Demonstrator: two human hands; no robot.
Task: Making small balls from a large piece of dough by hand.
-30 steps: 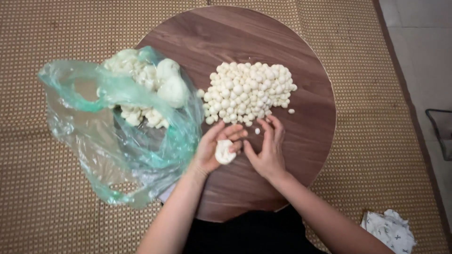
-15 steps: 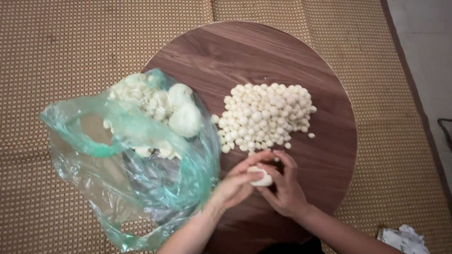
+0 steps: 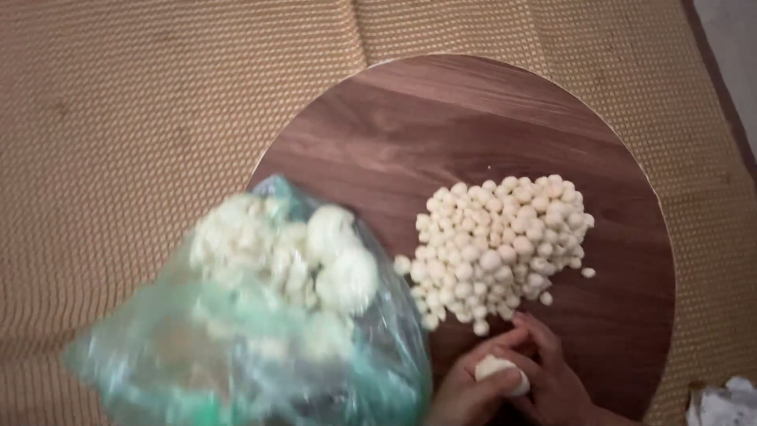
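Fingers (image 3: pixel 505 377) of both hands closed round white garlic bulb (image 3: pixel 498 371) at near desk (image 3: pixel 473 126) edge | pile of peeled cloves (image 3: pixel 501 244) just beyond | green bag (image 3: pixel 260 347) left, blurred | advice: pry cloves apart gently, thumbs steady.

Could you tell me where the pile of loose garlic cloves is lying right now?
In the head view, the clove pile lies right of centre on the round wooden board, beside the green plastic bag, just above both hands.

Dark brown wood-grain round desk (image 3: pixel 473 126), tan woven ribbed floor mat (image 3: pixel 142 118), pale green translucent plastic bag (image 3: pixel 260 363), cream-white peeled garlic cloves (image 3: pixel 505 244)
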